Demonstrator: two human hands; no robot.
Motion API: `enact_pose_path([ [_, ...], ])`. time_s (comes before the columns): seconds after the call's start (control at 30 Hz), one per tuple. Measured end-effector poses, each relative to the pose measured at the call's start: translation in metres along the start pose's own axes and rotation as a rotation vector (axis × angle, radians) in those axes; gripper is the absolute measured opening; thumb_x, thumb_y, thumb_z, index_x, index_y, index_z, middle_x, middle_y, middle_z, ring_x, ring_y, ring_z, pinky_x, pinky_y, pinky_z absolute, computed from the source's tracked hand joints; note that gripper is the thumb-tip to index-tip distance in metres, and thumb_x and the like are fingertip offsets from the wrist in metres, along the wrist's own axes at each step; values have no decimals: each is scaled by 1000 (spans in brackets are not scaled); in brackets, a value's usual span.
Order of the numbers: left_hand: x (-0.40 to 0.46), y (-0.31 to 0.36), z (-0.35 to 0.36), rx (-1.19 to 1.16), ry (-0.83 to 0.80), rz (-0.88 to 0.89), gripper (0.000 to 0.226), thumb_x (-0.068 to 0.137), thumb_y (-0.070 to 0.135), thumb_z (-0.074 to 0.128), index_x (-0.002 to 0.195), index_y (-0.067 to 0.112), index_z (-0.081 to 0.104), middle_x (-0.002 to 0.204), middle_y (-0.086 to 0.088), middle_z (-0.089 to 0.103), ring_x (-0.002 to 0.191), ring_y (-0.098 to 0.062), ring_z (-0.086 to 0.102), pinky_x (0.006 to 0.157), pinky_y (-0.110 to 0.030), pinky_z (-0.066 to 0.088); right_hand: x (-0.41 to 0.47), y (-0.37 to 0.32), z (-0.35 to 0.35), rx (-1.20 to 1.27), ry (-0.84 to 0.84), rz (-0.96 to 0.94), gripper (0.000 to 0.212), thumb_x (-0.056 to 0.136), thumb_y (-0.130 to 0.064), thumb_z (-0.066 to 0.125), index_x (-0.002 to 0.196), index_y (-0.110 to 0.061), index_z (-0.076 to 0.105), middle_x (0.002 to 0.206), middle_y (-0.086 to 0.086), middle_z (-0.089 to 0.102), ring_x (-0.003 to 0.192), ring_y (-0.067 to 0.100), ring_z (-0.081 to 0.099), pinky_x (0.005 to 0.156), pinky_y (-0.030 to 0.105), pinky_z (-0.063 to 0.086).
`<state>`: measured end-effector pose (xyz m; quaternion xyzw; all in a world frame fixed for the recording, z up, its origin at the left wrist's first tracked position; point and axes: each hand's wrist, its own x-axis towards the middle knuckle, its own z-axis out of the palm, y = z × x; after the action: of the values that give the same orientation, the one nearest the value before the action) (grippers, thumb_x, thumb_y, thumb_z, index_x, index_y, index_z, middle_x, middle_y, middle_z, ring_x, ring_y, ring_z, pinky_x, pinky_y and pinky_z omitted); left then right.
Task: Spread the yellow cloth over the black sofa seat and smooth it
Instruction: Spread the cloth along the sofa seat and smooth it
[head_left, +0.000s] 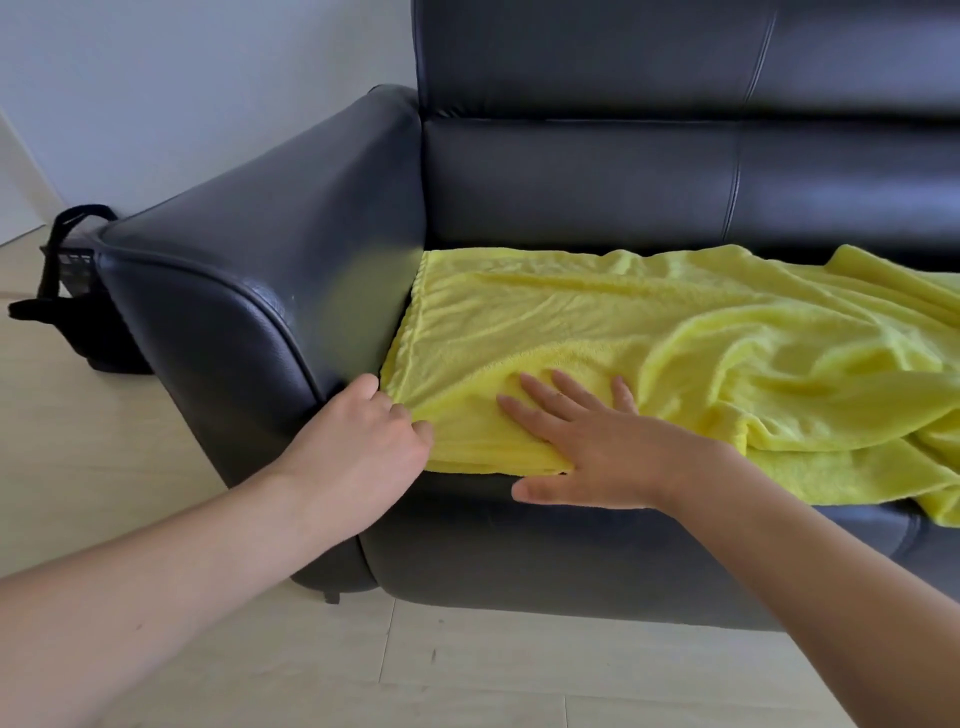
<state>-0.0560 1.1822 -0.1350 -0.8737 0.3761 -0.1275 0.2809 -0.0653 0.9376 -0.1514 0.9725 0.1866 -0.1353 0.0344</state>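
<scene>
**Q:** Legend, item one: how do your two grips stand?

**A:** Your right hand (597, 457) lies flat, fingers straight and spread, palm pressing the yellow cloth (649, 353) at the front edge of the black sofa seat (519, 551); the thumb reaches past the cloth's hem onto the bare leather. Your left hand (358, 441) has its fingers curled at the cloth's front left corner, just beside the armrest (249, 291). The fingertips meet the hem there, though whether they pinch it or only touch it cannot be told.

**Q:** Item two: how does the cloth lie?

**A:** It covers the seat from the armrest side rightwards. Its left edge runs along the foot of the armrest, its back edge near the backrest (675, 171). The left part is fairly flat with shallow ripples. Toward the right the cloth is bunched in deep folds, and a flap hangs over the seat's front edge.

**Q:** Item three: surroundings?

**A:** A black bag (72, 296) stands on the pale floor (467, 675) beyond the armrest, against the wall (182, 78).
</scene>
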Motion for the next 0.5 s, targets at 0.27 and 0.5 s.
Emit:
enact_pose_path([
  [0.27, 28, -2, -35, -182, -180, -217, 24, 86, 9, 46, 68, 21, 37, 76, 2, 48, 82, -24, 47, 73, -32, 31, -4, 4, -9, 189, 28, 11, 64, 89, -73, 14, 149, -52, 4, 160, -18, -13, 147, 10, -17, 115, 59, -12],
  [0.5, 139, -8, 0, -811, 30, -786, 36, 92, 4, 39, 127, 4, 48, 130, -15, 47, 117, -35, 48, 90, -43, 44, 14, 63, -22, 108, 355, 351, 58, 102, -50, 25, 155, -30, 11, 163, -5, 9, 150, 14, 0, 120, 47, -6],
])
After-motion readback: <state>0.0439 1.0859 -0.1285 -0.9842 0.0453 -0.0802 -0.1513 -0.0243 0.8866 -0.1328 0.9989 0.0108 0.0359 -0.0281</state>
